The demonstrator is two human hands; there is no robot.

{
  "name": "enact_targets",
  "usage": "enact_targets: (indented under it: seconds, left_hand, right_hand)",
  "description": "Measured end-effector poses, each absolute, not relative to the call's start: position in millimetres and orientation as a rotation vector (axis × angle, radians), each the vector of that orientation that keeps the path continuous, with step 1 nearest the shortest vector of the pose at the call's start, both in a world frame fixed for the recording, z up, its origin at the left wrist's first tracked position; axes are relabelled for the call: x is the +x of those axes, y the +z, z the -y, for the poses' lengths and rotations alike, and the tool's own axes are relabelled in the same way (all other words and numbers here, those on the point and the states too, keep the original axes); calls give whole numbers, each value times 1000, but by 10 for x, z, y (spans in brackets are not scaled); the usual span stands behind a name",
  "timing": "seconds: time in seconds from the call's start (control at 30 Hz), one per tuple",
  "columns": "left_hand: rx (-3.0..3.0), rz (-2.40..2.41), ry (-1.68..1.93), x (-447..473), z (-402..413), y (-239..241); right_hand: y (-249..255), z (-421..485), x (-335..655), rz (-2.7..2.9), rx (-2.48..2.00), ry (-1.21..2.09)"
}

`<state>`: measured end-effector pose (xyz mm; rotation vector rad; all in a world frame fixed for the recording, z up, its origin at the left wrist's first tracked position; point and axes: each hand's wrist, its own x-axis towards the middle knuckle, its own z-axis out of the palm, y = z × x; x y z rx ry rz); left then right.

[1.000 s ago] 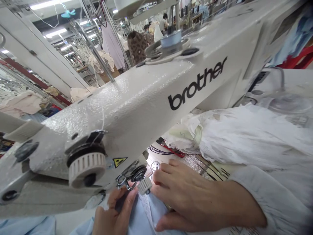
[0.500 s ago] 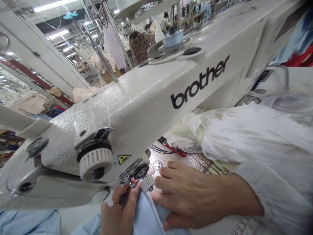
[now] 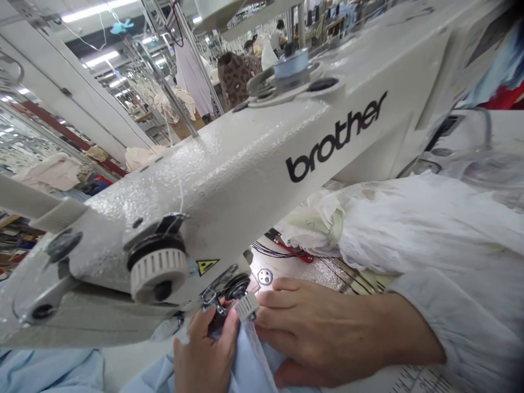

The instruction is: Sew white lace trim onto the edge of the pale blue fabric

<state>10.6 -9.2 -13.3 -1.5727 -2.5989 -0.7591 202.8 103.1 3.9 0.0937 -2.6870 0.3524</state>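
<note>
**Pinching pale blue cloth under a Brother sewing machine [image 3: 229, 164]**

The left hand's [image 3: 202, 355] fingers curl round the pale blue cloth [image 3: 249, 365], their tips hidden behind the presser foot [image 3: 213, 300]. The right hand's [image 3: 319, 327] fingers lie pressed together just beyond them. The cloth, lace-edged, runs smoothly from between both hands.

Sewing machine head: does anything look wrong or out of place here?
Nothing looks damaged or spilled on the Brother sewing machine. Only the white lace fabric lies oddly bunched beyond the right hand.
</note>
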Motion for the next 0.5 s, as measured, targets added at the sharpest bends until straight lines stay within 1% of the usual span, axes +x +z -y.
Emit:
enact_targets:
  seconds: [0.2,0.5]
  left_hand:
    - [-1598,2587,-646,96,92,-147]
    - [-1571,2510,-612,93,245,-235]
  right_hand:
    - [2,-992,2018,2722,117,359]
    - [-17,-965,2045,2700,143,337]
